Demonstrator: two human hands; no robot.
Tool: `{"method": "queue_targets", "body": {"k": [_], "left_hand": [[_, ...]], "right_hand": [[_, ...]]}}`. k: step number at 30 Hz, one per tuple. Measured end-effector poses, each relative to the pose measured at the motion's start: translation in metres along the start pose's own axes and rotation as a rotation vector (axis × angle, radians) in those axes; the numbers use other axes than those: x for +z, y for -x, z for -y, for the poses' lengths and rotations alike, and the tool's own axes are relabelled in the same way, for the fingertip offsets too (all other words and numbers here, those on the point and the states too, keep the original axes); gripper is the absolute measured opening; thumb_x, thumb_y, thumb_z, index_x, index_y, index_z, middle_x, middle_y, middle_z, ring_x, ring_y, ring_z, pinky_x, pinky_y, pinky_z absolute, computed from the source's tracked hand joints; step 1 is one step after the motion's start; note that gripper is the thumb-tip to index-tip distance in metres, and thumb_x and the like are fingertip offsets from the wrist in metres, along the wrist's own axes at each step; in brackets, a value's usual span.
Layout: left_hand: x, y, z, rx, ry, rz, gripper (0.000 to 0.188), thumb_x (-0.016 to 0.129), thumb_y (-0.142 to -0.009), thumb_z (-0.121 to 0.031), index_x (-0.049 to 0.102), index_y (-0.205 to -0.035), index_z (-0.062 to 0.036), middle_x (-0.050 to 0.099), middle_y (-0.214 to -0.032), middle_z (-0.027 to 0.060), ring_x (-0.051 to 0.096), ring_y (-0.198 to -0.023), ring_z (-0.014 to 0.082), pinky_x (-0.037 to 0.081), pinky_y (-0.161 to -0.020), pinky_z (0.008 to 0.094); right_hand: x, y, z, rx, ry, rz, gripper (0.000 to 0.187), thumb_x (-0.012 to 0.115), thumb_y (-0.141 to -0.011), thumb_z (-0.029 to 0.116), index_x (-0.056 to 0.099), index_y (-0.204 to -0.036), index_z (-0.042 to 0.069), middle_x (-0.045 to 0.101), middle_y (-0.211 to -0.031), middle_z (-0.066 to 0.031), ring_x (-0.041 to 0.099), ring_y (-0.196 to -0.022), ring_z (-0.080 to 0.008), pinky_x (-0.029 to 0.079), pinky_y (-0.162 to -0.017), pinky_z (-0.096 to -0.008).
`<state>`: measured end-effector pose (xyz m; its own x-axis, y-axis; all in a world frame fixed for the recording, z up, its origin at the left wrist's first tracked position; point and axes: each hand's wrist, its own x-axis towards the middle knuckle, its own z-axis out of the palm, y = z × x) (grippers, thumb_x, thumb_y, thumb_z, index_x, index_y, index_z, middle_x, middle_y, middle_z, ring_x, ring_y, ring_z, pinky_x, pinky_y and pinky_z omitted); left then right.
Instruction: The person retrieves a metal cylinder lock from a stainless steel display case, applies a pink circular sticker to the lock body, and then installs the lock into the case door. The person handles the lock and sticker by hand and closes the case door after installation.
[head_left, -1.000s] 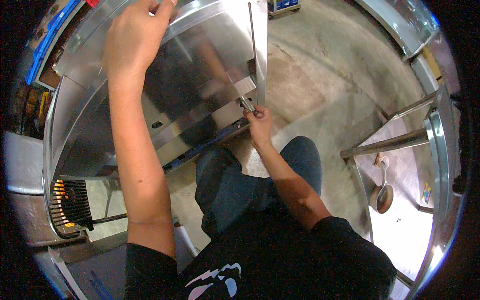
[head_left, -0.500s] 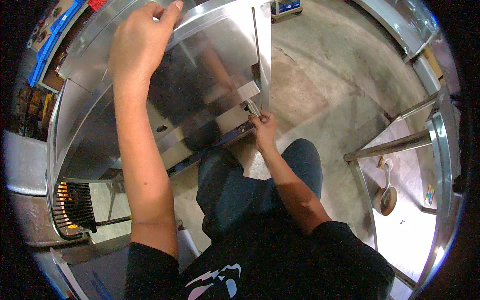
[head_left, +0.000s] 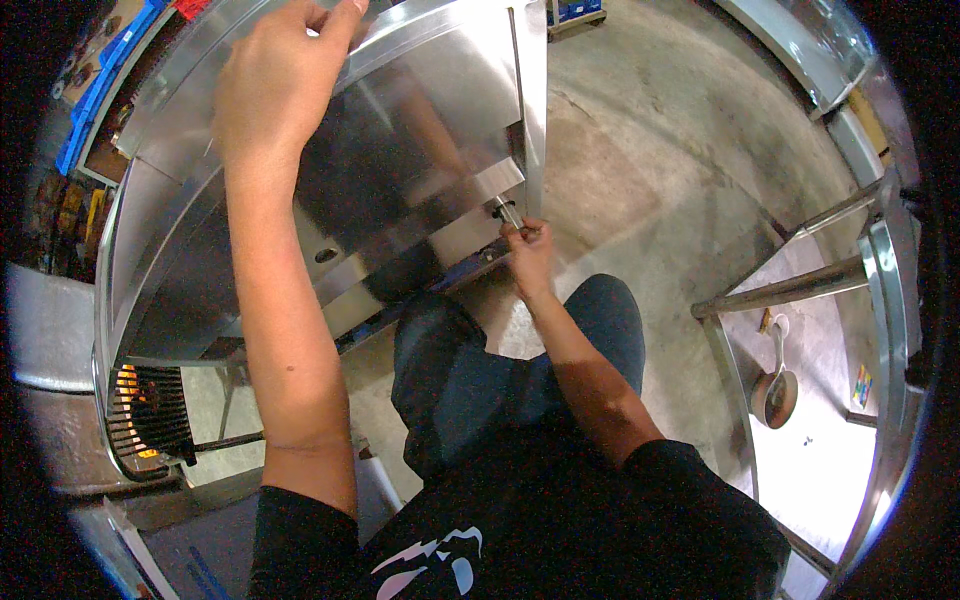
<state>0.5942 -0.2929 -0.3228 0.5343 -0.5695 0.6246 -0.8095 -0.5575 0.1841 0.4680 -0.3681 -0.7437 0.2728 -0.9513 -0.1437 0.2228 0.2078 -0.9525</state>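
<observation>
My left hand point(head_left: 275, 95) is raised over the upper rim of a stainless steel unit point(head_left: 390, 130). Its fingers curl inward with the thumb lying along the rim; the tips are partly cut off at the picture's top, so what they close on is hidden. Low on the unit's right side, my right hand point(head_left: 530, 250) pinches a short shiny metal tube point(head_left: 511, 215). The tube's far end meets a dark round fitting point(head_left: 500, 203) just below a bright steel bracket point(head_left: 500, 178). The steel face mirrors part of an arm.
A round hole point(head_left: 325, 256) sits in the steel face. At right, a white surface point(head_left: 820, 480) bears a pan-like round item point(head_left: 775, 398) beneath a metal bar point(head_left: 780, 292). A dark grille point(head_left: 150, 415) with an orange glow is at left. Blue bins point(head_left: 575, 10) stand on the floor beyond.
The view has shifted slightly. My right hand has dropped a little away from the dark fitting along with the tube, whose shiny length now shows more plainly. My left hand stays at the rim.
</observation>
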Motion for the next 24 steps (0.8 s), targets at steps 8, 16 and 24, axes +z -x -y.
{"method": "queue_targets", "body": {"k": [8,16,24], "left_hand": [[0.000,-0.002,0.001,0.021,0.019,0.012,0.060,0.058,-0.091,-0.063,0.073,-0.098,-0.0047,0.071,-0.089,0.0205,0.068,-0.088,0.0408,0.051,-0.082,0.0456],[-0.003,-0.002,0.000,0.014,0.001,0.049,0.060,0.057,-0.091,-0.062,0.073,-0.095,-0.0043,0.071,-0.088,0.0205,0.068,-0.088,0.0400,0.051,-0.082,0.0450],[-0.001,0.000,-0.001,0.008,0.036,0.014,0.061,0.058,-0.091,-0.062,0.073,-0.095,-0.0033,0.072,-0.090,0.0202,0.068,-0.089,0.0400,0.051,-0.083,0.0439]], "right_hand": [[0.001,0.012,0.025,-0.046,0.140,0.038,0.043,0.082,-0.085,0.016,0.057,-0.115,-0.002,0.064,-0.090,-0.0062,0.059,-0.079,-0.0142,0.048,-0.074,-0.0274],[0.003,0.018,0.039,-0.052,0.119,0.073,0.039,0.082,-0.084,0.015,0.059,-0.112,-0.002,0.063,-0.087,-0.0045,0.057,-0.077,-0.0123,0.047,-0.070,-0.0272],[-0.002,0.004,0.026,-0.129,0.113,0.115,0.033,0.075,-0.087,0.004,0.058,-0.115,0.002,0.064,-0.087,-0.0057,0.059,-0.073,-0.0123,0.048,-0.065,-0.0274]]}}
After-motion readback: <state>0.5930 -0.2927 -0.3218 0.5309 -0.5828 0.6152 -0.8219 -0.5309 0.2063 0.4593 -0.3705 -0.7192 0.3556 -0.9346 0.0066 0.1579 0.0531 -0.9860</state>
